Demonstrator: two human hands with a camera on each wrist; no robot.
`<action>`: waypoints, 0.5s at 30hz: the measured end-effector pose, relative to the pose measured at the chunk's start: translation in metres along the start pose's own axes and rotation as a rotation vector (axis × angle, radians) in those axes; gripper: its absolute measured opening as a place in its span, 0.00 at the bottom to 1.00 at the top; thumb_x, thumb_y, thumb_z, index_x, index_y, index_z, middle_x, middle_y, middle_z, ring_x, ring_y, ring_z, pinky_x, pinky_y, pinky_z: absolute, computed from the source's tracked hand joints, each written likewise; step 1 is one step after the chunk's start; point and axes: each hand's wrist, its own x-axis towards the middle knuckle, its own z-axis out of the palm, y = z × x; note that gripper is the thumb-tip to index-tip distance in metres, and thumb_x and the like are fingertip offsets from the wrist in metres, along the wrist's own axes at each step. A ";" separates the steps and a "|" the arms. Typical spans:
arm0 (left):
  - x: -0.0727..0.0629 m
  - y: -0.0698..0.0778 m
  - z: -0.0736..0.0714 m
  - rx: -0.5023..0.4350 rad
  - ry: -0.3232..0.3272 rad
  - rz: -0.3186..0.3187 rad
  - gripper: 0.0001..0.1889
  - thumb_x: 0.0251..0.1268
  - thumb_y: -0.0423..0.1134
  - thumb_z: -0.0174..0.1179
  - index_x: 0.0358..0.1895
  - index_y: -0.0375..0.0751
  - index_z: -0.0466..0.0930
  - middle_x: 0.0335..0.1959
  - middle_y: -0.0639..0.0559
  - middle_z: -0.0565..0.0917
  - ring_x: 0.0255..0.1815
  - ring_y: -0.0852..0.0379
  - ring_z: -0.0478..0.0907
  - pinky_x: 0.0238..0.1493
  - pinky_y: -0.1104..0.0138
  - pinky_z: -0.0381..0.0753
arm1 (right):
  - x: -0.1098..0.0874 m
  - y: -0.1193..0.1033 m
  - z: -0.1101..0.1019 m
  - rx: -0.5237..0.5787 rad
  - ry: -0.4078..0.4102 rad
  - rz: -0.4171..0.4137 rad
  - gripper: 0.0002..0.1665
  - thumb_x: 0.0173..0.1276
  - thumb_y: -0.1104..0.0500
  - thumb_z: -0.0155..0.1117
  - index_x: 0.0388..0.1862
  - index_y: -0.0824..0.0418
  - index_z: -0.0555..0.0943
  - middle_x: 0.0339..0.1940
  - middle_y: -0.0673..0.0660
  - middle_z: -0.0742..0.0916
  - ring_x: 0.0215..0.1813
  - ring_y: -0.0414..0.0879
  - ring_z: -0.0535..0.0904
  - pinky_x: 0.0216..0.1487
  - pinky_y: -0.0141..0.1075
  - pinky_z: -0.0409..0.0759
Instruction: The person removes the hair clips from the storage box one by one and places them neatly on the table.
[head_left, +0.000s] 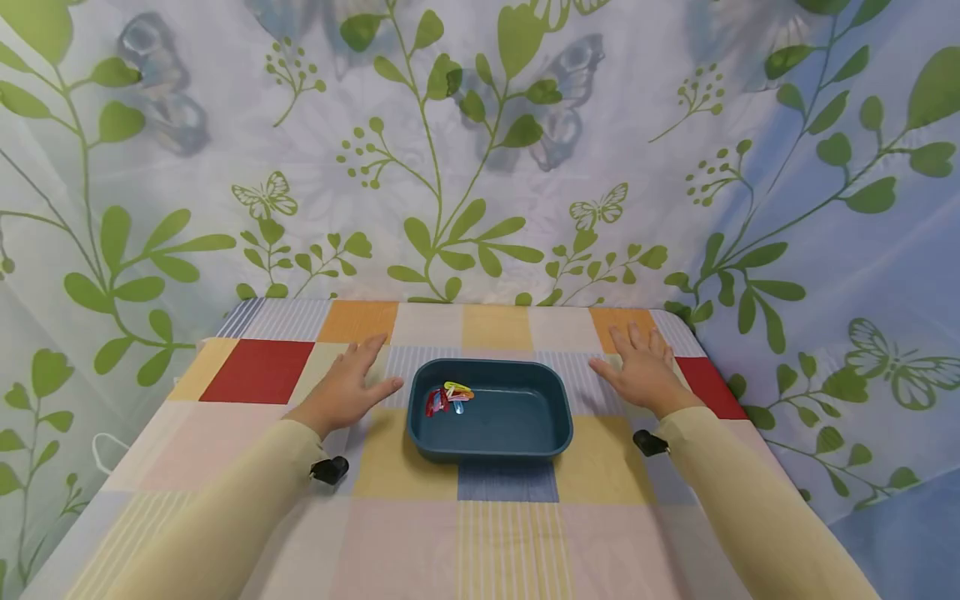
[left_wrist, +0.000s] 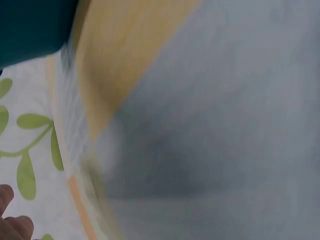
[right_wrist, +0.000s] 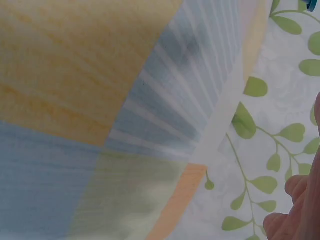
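A dark teal rectangular tray (head_left: pixel 517 455) sits on the table between the two hands. Inside it, toward its left end, lies a small pile of colourful hair clips (head_left: pixel 448 397) in red, yellow, blue and pink. My left hand (head_left: pixel 347 387) is left of the tray, fingers spread, holding nothing. To the tray's right is my right hand (head_left: pixel 643 372), also spread and holding nothing. Neither hand touches the tray. In the left wrist view the tray's corner (left_wrist: pixel 35 30) shows at top left, with fingertips (left_wrist: pixel 19 227) at the lower left. Fingers (right_wrist: pixel 300 205) edge into the right wrist view.
A patchwork-patterned cloth (head_left: pixel 405 542) covers the table. Behind it hangs a pale curtain (head_left: pixel 480 183) printed with green leaves and butterflies. Black wrist devices show at the left cuff (head_left: pixel 330 470) and the right cuff (head_left: pixel 651 442). A white cable (head_left: pixel 105 442) loops at the table's left edge.
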 end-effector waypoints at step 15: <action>-0.006 0.018 0.021 -0.120 -0.148 -0.027 0.47 0.73 0.61 0.62 0.87 0.61 0.46 0.88 0.46 0.54 0.87 0.35 0.51 0.80 0.35 0.57 | 0.002 -0.014 -0.002 0.013 -0.010 -0.031 0.59 0.77 0.25 0.49 0.88 0.62 0.46 0.87 0.75 0.46 0.84 0.83 0.34 0.77 0.79 0.40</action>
